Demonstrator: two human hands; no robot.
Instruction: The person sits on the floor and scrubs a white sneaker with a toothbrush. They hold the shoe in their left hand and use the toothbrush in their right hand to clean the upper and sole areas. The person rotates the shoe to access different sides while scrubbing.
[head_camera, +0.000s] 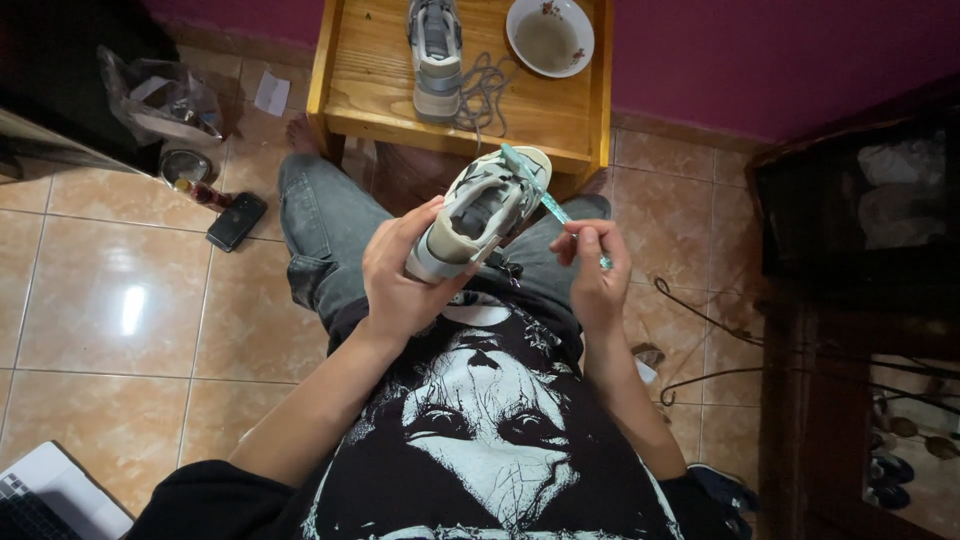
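Shoe (478, 215) is gripped at the heel by the left hand (402, 275), fingers wrapped, above the lap; long axis runs up-right toward the toe. Toothbrush (540, 192) is pinched by the right hand (592, 268), bristles laid against the toe side.

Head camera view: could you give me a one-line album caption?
Left hand grips a grey-and-white sneaker while right hand holds a teal toothbrush against it.

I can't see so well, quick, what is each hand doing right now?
Left hand: closed around the heel of the grey sneaker, holding it up.
Right hand: fingers pinched on a teal toothbrush, its head against the sneaker.
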